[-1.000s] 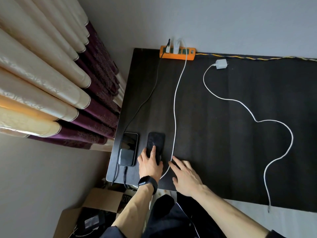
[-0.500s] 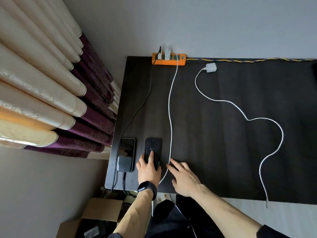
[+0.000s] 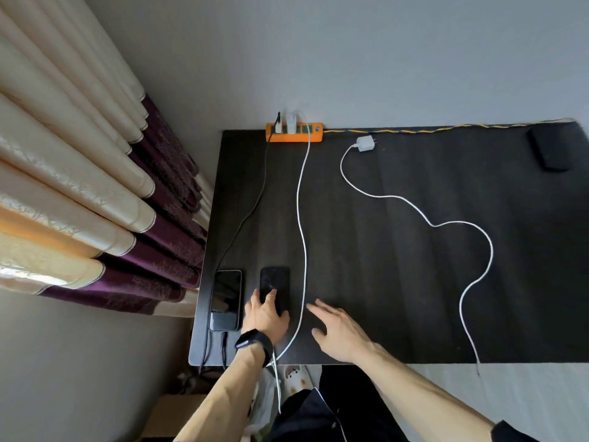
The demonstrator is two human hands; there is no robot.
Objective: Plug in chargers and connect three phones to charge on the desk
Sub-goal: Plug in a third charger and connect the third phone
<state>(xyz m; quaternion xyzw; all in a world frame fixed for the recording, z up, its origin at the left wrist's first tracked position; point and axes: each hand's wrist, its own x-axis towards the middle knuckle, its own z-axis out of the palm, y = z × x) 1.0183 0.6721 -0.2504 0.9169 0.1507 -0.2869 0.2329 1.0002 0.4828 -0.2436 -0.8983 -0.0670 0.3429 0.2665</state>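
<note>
Nearest, I am seeing the left hand (image 3: 266, 317) resting flat-fingered on the dark phone (image 3: 274, 280); the right hand (image 3: 338, 330) is lying open, empty, by the white cable (image 3: 301, 218) on the counter (image 3: 398, 282). Farther back, a loose charger (image 3: 365, 144) is sitting beside the orange power strip (image 3: 294, 135).

Domestic room, likely a bedroom or study. Evidence: pleated cream-and-purple curtains (image 3: 95, 202) hanging to the floor, a dark desk (image 3: 398, 282) set against a plain grey wall (image 3: 350, 59), an orange power strip (image 3: 294, 135), and a cardboard box (image 3: 172, 416) underneath.
</note>
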